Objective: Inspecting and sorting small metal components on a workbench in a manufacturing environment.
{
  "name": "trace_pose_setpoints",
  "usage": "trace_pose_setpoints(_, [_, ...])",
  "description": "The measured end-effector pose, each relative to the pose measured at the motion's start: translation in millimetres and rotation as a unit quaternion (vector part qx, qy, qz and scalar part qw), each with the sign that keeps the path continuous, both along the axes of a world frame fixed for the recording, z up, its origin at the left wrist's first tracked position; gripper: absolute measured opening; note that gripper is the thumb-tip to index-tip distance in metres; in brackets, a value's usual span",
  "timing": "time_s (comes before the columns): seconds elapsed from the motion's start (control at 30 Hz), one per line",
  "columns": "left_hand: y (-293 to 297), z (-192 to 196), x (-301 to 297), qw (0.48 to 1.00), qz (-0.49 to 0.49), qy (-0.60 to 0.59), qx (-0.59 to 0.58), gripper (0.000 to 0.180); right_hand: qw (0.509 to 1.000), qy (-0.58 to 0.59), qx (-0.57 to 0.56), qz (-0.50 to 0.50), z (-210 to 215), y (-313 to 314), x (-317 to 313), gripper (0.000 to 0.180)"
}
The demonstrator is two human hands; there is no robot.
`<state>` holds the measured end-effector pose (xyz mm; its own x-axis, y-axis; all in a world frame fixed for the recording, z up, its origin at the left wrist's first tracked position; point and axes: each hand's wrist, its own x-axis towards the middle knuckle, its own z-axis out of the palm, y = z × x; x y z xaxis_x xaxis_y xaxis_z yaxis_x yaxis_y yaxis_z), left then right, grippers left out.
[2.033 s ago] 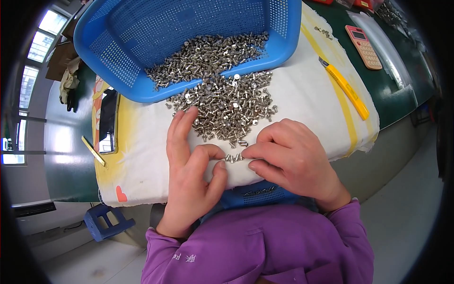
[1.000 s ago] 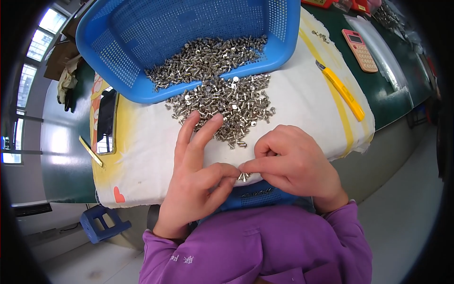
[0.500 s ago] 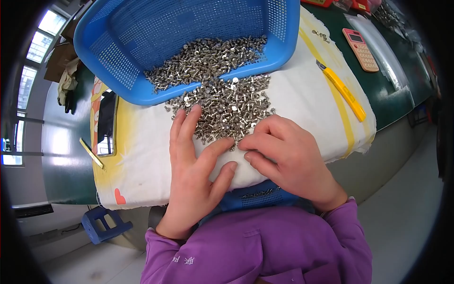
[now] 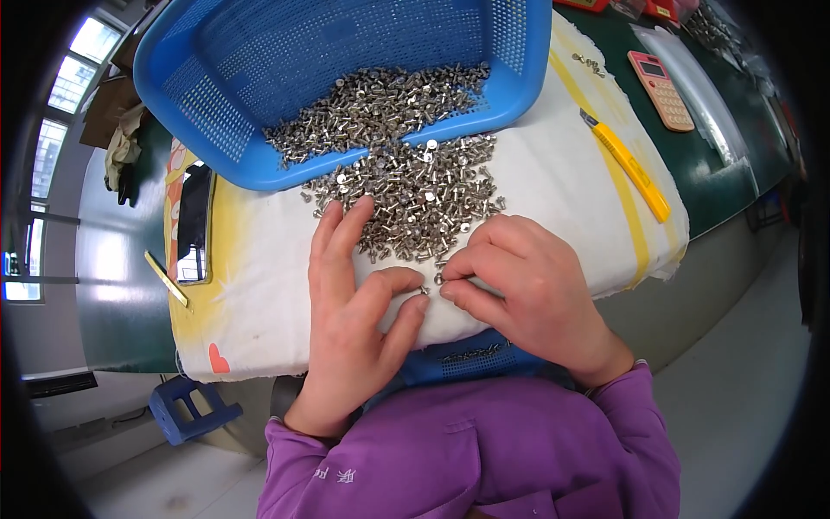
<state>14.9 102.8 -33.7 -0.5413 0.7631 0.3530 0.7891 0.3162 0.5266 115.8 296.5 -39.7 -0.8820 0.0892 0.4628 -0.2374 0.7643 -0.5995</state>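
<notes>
Yellow cutter (image 4: 629, 169), calculator (image 4: 660, 93), screws (image 4: 415, 203) fronting basket (image 4: 522, 91)

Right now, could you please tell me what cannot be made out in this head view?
All in the head view:
Screws at the left hand and right hand: too small, and partly covered by the hands, to count surely.
Screw pile: its lower layers are hidden under the upper screws.
Blue basket: cut off by the upper edge.
Lower blue container: partly hidden by the white cloth and purple garment.

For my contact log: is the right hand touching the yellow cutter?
No, the right hand pinches a small screw, while the yellow cutter lies apart on the cloth.
</notes>
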Motion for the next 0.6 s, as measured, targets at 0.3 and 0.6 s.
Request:
trace_pose_setpoints(0.3, [0.1,-1.4,0.4,1.0,0.003,0.01,0.005,0.022,1.0,-0.005,0.0,-0.005,2.1,-0.6,1.7,0.021])
trace_pose_setpoints(0.6, [-2.6,-5.7,1.4,0.997,0.066,-0.007,0.029,0.015,1.0,-0.002,-0.021,-0.006,-1.2,4.1,5.1,0.013])
